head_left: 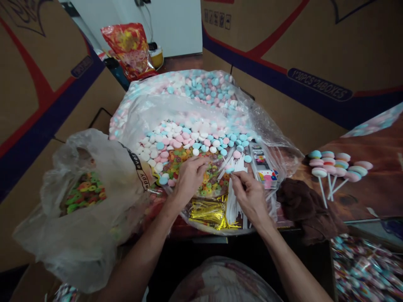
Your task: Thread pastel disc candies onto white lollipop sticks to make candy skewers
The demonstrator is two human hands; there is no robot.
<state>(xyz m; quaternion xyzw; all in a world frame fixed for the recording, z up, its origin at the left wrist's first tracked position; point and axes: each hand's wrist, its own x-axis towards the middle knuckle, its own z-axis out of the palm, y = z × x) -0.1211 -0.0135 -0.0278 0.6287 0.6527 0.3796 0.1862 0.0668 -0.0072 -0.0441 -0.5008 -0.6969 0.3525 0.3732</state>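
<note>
My left hand is over a heap of gummy rings, its fingers bent and drawn together; what is between them, if anything, is hidden. The fingertips of my right hand pinch at a small pink-and-blue marshmallow. Loose white sticks lie beneath that hand, beside a bundle of gold twist ties. Pastel marshmallows spread just beyond both hands, spilling from a large clear plastic bag.
Several marshmallow lollipops lie at right, near a dark brown cloth. A plastic bag of gummy rings stands at left. Large cardboard boxes flank the table. Wrapped sweets fill the lower right; a red packet stands behind.
</note>
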